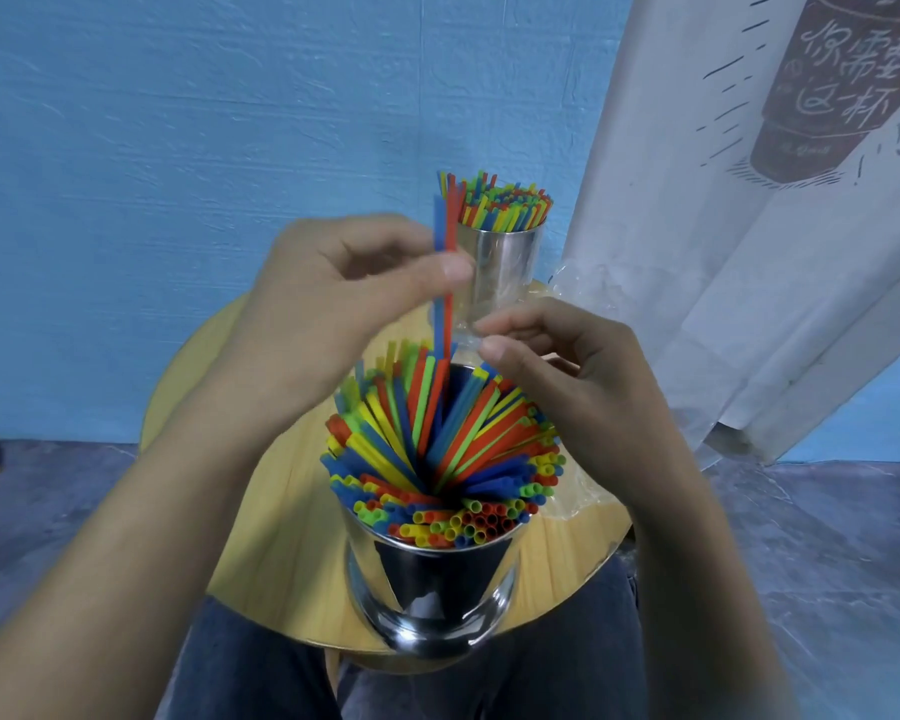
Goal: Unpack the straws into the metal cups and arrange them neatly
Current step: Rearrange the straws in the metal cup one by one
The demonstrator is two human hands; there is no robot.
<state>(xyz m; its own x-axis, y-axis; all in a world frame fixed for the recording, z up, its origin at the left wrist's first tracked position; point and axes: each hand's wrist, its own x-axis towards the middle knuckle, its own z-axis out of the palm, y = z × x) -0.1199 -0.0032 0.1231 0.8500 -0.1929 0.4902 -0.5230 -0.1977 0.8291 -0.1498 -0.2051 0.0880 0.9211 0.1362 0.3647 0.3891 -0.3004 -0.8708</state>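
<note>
A shiny metal cup (432, 600) stands at the near edge of the round wooden table (261, 537), packed with red, blue, yellow and green straws (453, 449) fanned outward. My left hand (333, 298) pinches a blue and a red straw (445, 309) upright above this cup, their lower ends at the bunch. My right hand (557, 366) hovers beside them with loosely curled fingers; whether it holds anything is unclear. A second metal cup (505, 267) full of straws (505, 205) stands behind, at the table's far edge.
Crumpled clear plastic wrapping (588, 283) lies on the table's right side. A white printed cloth (780, 210) hangs at the right. Behind is a blue wall (178, 148). My knees in dark trousers (261, 667) are under the table.
</note>
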